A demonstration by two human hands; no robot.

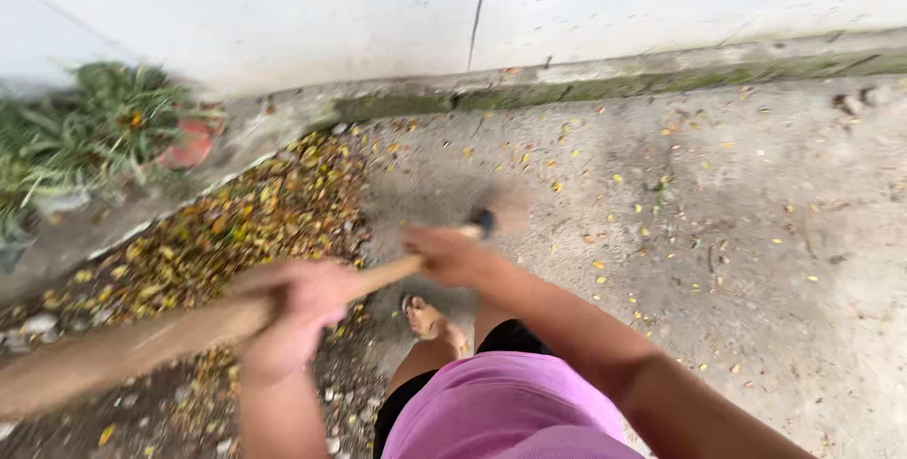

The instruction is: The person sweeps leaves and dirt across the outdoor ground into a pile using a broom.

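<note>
Clearly both sets of fingers wrap the wooden broom handle [189,327], left hand [293,313] low at eight o'clock, right hand [449,256] nearer its far end, a light, stiff-looking pole above the yellow leaf pile [236,223].

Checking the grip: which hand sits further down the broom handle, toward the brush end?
The right hand; the left hand grips the wooden handle higher up.

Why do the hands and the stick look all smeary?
In the head view, motion blur smears the left hand, right hand and wooden broom handle; the potted plant looks soft too; light is flat, with no hard shadows.
</note>
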